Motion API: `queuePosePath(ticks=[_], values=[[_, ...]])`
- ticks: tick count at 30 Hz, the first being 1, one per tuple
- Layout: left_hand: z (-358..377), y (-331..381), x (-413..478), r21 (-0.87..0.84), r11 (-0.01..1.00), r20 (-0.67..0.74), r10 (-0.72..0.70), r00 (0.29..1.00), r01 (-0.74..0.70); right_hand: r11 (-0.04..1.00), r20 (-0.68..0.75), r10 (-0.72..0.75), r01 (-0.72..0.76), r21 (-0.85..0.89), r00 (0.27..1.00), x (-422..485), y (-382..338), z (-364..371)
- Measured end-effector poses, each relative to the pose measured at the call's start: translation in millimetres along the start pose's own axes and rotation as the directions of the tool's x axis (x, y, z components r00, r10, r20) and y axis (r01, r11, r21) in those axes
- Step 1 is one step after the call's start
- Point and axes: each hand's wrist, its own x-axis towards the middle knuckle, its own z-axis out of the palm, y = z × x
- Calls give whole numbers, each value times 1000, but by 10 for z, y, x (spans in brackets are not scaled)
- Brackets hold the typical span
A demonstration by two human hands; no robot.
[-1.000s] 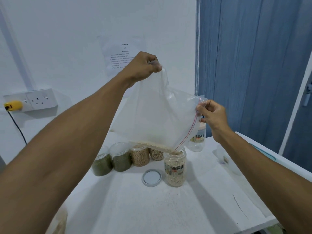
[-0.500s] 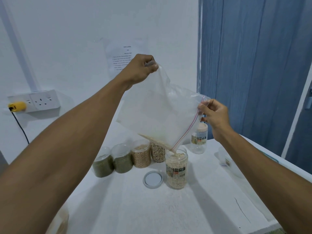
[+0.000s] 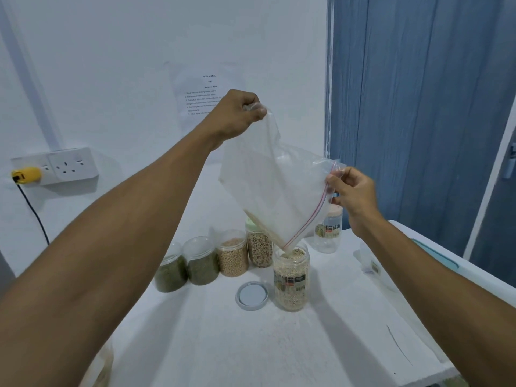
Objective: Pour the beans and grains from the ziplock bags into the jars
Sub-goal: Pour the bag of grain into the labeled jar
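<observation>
above the open jar (image 3: pixel 291 277) my ziplock bag (image 3: pixel 273 191) hangs into its mouth and blocks the way down. the lid (image 3: pixel 251 296) lies just left of it. a row of four filled jars (image 3: pixel 231 256) stands behind-left, and a capped jar (image 3: pixel 328 233) behind-right. in front of it the table (image 3: pixel 251 356) gives my hand open room.

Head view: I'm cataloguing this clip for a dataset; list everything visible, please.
table: 1, white, foreground.
open jar: 1, clear, nearly full of pale grains, table centre.
ziplock bag: 1, clear, red zip, tilted over the open jar's mouth.
lid: 1, grey, on table left of open jar.
closed jars: 4, clear; two green-filled, two tan-filled, row behind lid.
capped jar: 1, clear, looks empty, behind the bag.
wall socket: 1, white, left wall, yellow plug inserted.
paper sheet: 1, white, on wall.
hands: 2; left hand grips bag's upper corner, right hand pinches its zip edge.
</observation>
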Motion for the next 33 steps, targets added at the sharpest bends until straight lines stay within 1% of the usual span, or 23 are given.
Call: queuePosePath(ticks=[10,18,33], values=[[59,41,-3,3,1000,-14,23,1000,-23,1000,-15,15,-15,-6,1000,-47,12,-79],[114,36,-38,21,999,22,30,999,-31,1000,4,31,-31,-2,1000,-103,77,-74],[79,-74,-105,18,1000,34,10,999,-11,998,-13,51,-52,-35,999,-163,137,-62]])
